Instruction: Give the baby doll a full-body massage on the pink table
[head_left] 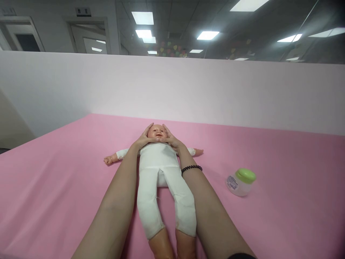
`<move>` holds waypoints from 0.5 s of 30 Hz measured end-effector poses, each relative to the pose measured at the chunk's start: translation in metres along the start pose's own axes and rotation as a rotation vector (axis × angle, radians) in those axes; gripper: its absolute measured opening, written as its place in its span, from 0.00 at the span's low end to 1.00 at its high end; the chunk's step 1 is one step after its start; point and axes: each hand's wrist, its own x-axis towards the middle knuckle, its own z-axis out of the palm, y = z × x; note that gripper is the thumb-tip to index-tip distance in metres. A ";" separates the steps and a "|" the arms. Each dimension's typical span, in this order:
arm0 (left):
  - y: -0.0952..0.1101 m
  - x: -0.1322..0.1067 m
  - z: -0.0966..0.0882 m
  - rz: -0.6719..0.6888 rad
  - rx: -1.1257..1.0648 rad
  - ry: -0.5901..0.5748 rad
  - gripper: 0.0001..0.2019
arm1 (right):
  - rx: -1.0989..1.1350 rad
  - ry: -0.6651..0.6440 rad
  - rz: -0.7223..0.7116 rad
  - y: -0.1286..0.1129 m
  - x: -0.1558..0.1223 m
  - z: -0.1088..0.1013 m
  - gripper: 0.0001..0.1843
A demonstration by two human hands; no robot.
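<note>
A baby doll (159,169) in a white cloth suit lies on its back on the pink sheet (54,187), head away from me and arms spread. My left hand (142,139) cups the left side of the doll's head, fingers stretched along the cheek. My right hand (170,139) rests the same way on the right side, thumbs meeting under the chin. Neither hand holds anything. A dark bead bracelet (191,168) circles my right wrist.
A small translucent jar with a green lid (241,181) stands tilted on the sheet to the right of the doll. A pale partition wall (172,90) runs behind the pink surface, with ceiling lights and doors beyond.
</note>
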 end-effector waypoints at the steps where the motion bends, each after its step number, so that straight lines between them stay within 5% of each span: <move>1: 0.000 0.000 0.000 0.002 0.004 0.001 0.54 | 0.000 0.008 0.004 -0.001 -0.001 0.001 0.66; 15: 0.000 0.000 -0.001 0.008 0.014 -0.006 0.50 | 0.029 0.014 -0.007 -0.007 -0.005 0.007 0.60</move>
